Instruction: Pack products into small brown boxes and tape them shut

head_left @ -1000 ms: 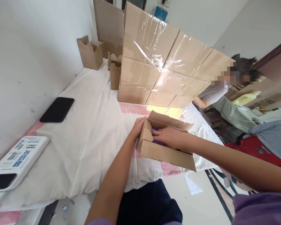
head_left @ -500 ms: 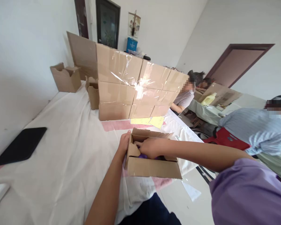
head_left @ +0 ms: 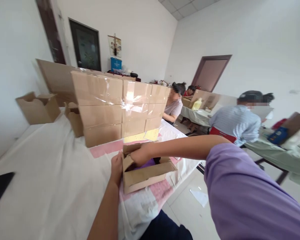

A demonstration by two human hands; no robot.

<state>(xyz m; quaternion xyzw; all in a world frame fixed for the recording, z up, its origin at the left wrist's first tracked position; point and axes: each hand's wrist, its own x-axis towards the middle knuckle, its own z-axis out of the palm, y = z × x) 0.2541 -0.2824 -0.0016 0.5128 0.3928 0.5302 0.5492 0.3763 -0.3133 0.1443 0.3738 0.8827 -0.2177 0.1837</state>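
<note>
An open cardboard box (head_left: 147, 178) rests on the cloth near the table's front edge, its flaps up. My left hand (head_left: 117, 166) grips the box's left end from outside, thumb by the rim. Down inside the box is my right hand (head_left: 141, 156), at the left end; its fingertips are hidden behind the cardboard. Under that hand lies something purple (head_left: 148, 163), with a dark patch beside it; their kind cannot be made out.
A taped cardboard partition (head_left: 102, 106) stands behind the box, with yellow paper sheets (head_left: 137, 136) at its foot. Two open cartons (head_left: 40, 108) are at the left. A black flat item (head_left: 0, 188) lies at the left edge. Co-workers (head_left: 235, 115) sit at other tables.
The view has swung to the right, so things appear farther left. The box's near flap stands more upright. My right hand's fingers have gone deeper, out of sight; my left hand stays on the box.
</note>
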